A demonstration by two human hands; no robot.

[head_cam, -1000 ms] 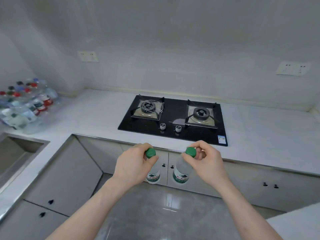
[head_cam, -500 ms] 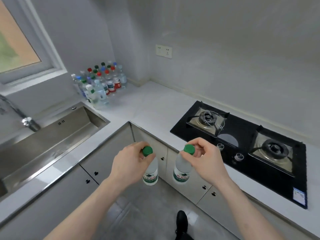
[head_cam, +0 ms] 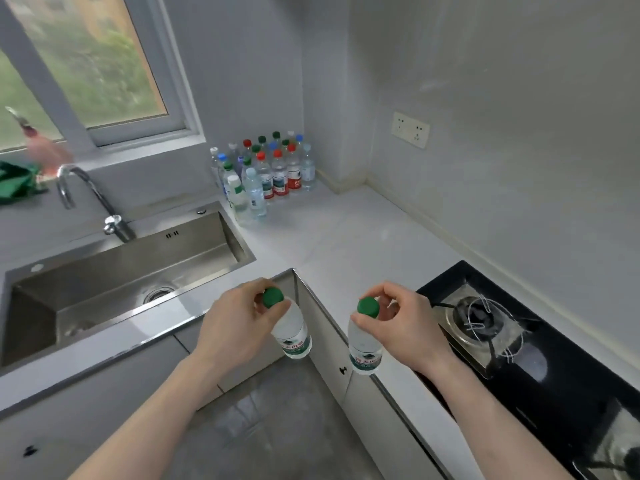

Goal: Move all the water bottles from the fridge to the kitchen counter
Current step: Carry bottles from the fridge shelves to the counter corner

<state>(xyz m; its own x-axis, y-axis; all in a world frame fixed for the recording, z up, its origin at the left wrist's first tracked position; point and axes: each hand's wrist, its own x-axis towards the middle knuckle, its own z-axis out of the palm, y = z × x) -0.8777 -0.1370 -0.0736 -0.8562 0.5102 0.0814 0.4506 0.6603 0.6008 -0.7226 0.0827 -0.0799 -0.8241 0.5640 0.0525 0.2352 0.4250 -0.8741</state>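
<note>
My left hand (head_cam: 235, 327) grips a clear water bottle (head_cam: 292, 336) by its neck, just under its green cap. My right hand (head_cam: 403, 327) pinches a second green-capped water bottle (head_cam: 363, 351) the same way. Both bottles hang upright over the floor, in front of the inner corner of the white kitchen counter (head_cam: 332, 244). A cluster of several water bottles (head_cam: 266, 171) with red, green, blue and white caps stands in the counter's back corner under the window. The fridge is out of view.
A steel sink (head_cam: 114, 285) with a curved faucet (head_cam: 86, 199) lies to the left. A black gas hob (head_cam: 519, 344) fills the counter at the right. Grey cabinet doors (head_cam: 325, 337) run below the counter. A wall socket (head_cam: 410, 129) sits above the counter.
The view has swung left: the sink and the bottle cluster have moved toward the centre and the hob has slid to the right edge. Both hands hold their bottles as before.
</note>
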